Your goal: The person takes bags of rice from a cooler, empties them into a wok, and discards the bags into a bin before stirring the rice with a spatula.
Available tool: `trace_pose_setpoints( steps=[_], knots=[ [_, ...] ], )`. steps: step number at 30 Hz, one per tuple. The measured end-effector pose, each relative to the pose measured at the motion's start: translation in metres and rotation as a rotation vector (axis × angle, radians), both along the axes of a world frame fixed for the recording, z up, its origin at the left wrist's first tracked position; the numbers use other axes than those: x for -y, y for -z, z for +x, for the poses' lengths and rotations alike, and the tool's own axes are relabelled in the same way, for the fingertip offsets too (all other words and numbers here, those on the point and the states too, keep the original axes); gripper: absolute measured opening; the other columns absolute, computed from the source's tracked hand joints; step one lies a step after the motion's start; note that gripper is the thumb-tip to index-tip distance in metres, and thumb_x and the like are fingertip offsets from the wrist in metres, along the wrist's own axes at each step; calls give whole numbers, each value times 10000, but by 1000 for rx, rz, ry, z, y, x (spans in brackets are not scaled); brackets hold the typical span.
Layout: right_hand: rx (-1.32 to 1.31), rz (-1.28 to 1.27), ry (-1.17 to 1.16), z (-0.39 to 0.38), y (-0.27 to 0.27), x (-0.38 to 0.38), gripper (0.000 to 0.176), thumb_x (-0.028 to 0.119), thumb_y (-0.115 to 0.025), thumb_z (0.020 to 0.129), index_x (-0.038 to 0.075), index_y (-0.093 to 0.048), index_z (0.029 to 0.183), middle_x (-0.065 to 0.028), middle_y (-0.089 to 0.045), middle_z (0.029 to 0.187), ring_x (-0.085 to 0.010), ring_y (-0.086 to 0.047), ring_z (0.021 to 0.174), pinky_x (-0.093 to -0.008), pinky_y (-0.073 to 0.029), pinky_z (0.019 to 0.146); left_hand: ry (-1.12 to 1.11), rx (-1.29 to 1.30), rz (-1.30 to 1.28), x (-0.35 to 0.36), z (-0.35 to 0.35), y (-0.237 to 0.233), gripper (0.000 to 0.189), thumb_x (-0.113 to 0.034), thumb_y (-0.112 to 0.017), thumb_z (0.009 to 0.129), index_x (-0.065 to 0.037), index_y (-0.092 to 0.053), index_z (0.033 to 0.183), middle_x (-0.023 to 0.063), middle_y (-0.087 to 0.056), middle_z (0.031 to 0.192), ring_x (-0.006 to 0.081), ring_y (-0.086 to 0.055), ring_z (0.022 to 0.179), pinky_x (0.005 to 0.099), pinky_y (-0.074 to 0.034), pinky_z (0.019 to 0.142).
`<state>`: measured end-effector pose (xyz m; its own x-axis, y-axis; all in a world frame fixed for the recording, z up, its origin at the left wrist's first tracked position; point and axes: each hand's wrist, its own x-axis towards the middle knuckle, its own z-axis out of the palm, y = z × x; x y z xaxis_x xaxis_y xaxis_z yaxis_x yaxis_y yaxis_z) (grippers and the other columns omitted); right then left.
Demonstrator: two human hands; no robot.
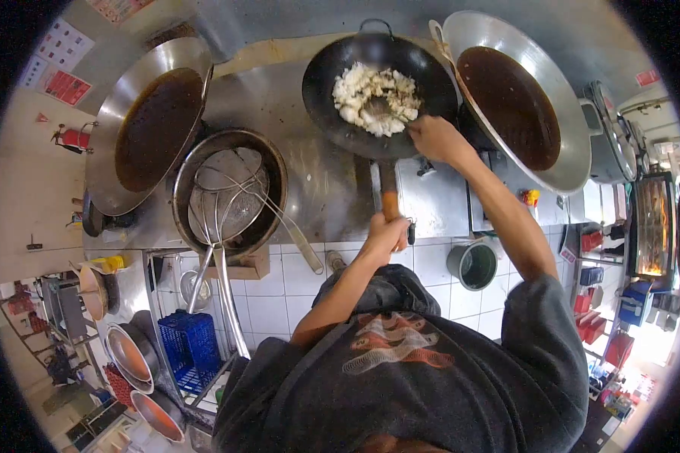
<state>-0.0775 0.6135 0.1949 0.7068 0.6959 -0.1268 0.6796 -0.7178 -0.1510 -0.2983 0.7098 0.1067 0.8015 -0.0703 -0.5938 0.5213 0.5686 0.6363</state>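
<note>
My left hand [384,237] is closed around the wooden handle [390,204] of a black wok [321,83]. White, lumpy pieces of food [353,92] lie in a ring in the wok, a few with brownish edges. At the wok's near right rim, my right hand [436,140] is closed on a cooking spatula [380,108], whose metal end sits in the middle of the food. My fingers cover most of its handle, and its exact shape is blurred.
Large metal pans of dark brown liquid stand left [155,128] and right [506,106] of the wok. Wire strainers [230,192] rest over a dark pot [278,162], their handles jutting toward me. A green bucket [472,264] and a blue crate [189,351] are lower down.
</note>
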Motion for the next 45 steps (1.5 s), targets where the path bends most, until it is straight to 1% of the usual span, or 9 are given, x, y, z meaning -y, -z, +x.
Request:
trace_pose_setpoints(
  steps=[6,16,18,21,25,30,33,39,45],
  knots=[
    [-66,151,298,11,19,-9,262,181,-517,858,20,-675,990,-273,-636,909,-407,-630,879,-481,-495,824,39,-109,-70,-13,-1,-18,110,-29,-594,803,-59,-488,802,12,-460,561,106,-433,411,281,-339,350],
    [19,85,173,8,14,-20,244,169,-528,799,-16,-681,840,-274,-646,839,-400,-655,785,-472,-528,723,-60,-106,52,14,12,-3,168,-32,-603,772,-89,-460,838,-2,-458,583,95,-427,416,270,-331,346],
    [34,-280,-143,0,6,1,248,179,-522,805,7,-692,863,-283,-639,861,-396,-651,813,-469,-524,749,-47,-84,-72,8,-1,-7,134,-41,-600,777,-80,-475,805,-3,-457,567,94,-416,402,267,-331,341],
    [7,29,94,-25,-27,28,260,186,-503,823,29,-699,893,-275,-639,882,-403,-644,833,-474,-516,776,-26,-209,-147,-10,-19,-54,121,-60,-599,788,-78,-494,731,-5,-465,537,100,-423,392,275,-339,341],
    [-74,151,272,6,25,-9,270,173,-485,840,28,-692,937,-251,-648,918,-424,-633,853,-474,-506,817,-48,-51,-41,15,7,9,131,-65,-596,796,-96,-490,725,-15,-460,539,90,-422,386,266,-313,328],
    [-78,53,57,-21,-51,18,246,158,-496,821,24,-685,905,-260,-645,865,-424,-633,852,-487,-505,806,-49,-168,-131,-1,-10,-49,176,-63,-619,783,-104,-476,690,-24,-437,532,85,-416,388,266,-302,331],
    [-48,48,139,15,17,-7,241,153,-487,829,23,-680,892,-246,-649,875,-423,-631,856,-479,-507,805,-11,-131,-102,7,-5,7,137,-32,-614,770,-71,-491,725,-5,-451,540,99,-431,389,266,-359,354],
    [-91,-122,-53,3,-27,7,281,182,-477,852,1,-679,926,-276,-633,941,-404,-631,897,-473,-499,831,-69,-192,-120,1,-20,-49,164,-47,-592,797,-100,-484,685,-29,-429,521,84,-402,383,260,-305,347],
    [-29,-109,-129,11,16,-10,264,179,-492,809,0,-683,842,-263,-648,860,-391,-646,860,-446,-520,780,-43,-124,-117,-2,-18,-4,138,-20,-608,780,-73,-486,745,-10,-438,528,100,-430,385,266,-332,342]
  ],
)
